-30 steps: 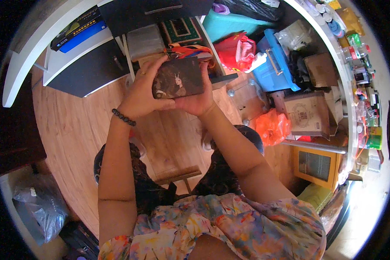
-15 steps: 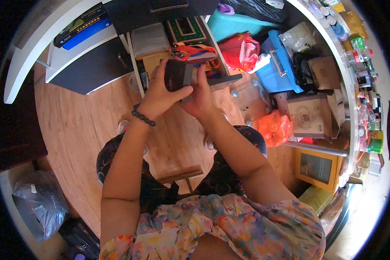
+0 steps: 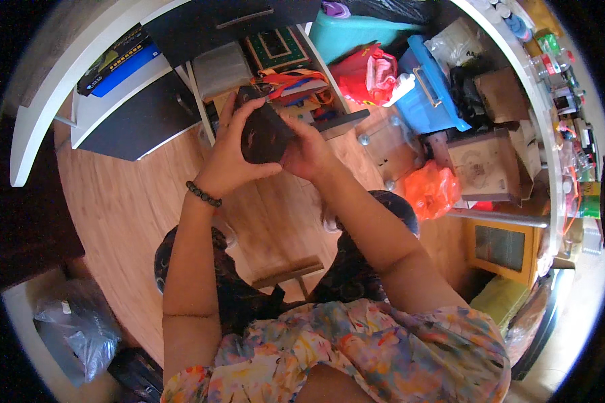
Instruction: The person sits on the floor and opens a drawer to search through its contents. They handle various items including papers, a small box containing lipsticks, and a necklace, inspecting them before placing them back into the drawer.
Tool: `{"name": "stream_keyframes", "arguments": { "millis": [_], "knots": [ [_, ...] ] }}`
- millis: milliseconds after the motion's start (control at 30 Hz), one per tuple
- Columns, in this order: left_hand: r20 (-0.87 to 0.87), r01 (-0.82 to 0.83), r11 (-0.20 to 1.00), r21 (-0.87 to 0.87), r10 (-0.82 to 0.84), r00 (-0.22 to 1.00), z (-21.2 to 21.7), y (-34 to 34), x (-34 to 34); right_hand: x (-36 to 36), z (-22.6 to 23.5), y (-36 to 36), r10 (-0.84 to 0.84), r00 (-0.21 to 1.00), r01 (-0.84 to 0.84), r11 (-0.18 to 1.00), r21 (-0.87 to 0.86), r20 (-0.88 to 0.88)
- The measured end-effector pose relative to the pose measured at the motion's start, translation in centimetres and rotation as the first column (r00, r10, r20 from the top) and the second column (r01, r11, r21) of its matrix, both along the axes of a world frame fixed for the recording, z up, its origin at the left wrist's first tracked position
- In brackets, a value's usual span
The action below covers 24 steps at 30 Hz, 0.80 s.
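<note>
Both hands hold a dark, nearly black box (image 3: 265,131), tilted above the front of an open drawer (image 3: 343,123). My left hand (image 3: 227,149), with a beaded bracelet (image 3: 204,194) at the wrist, curls round its left side, thumb along the bottom edge. On the other side, my right hand (image 3: 307,149) grips the box's right edge; some of its fingers are hidden. Behind the box, the drawer holds a translucent plastic case (image 3: 220,69), a green patterned item with a gold border (image 3: 277,48) and orange, red and blue ribbons (image 3: 301,82).
To the right stand a blue plastic bin (image 3: 423,94), a red bag (image 3: 366,74), an orange plastic bag (image 3: 431,190) and a cardboard box (image 3: 484,164). A dark cabinet door (image 3: 138,121) is at the left. My knees flank the wooden floor (image 3: 269,228).
The box has turned in my hands: its dark broad face shows more, and the grey side seen before is out of sight. My left thumb has moved lower along it.
</note>
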<state>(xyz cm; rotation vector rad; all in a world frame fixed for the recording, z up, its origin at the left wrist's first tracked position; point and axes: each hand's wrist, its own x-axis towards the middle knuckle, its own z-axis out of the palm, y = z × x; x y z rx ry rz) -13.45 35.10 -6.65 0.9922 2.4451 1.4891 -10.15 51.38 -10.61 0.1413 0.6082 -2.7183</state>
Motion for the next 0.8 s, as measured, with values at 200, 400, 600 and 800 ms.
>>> {"name": "stream_keyframes", "arguments": {
  "millis": [200, 400, 600, 800],
  "knots": [
    [-0.018, 0.068, 0.998, -0.009, -0.068, 0.997, -0.1, -0.2, -0.1, 0.1, -0.4, 1.2, 0.095, 0.994, -0.098, 0.993, 0.062, 0.051],
    [-0.013, 0.1, 0.995, -0.019, -0.101, 0.995, 0.3, -0.3, 0.1, 0.1, -0.6, 1.5, 0.083, 0.996, -0.087, 0.989, 0.121, 0.033],
    [-0.026, 0.132, 0.991, -0.037, -0.133, 0.991, 0.3, -0.4, 0.1, 0.4, -0.7, 1.5, 0.056, 0.998, -0.061, 0.99, 0.128, 0.038],
    [0.034, 0.126, 0.992, 0.01, -0.126, 0.991, 1.2, -0.8, 0.1, 0.5, -1.3, 1.1, 0.013, 0.993, -0.013, 1.0, -0.002, 0.119]
  ]
}}
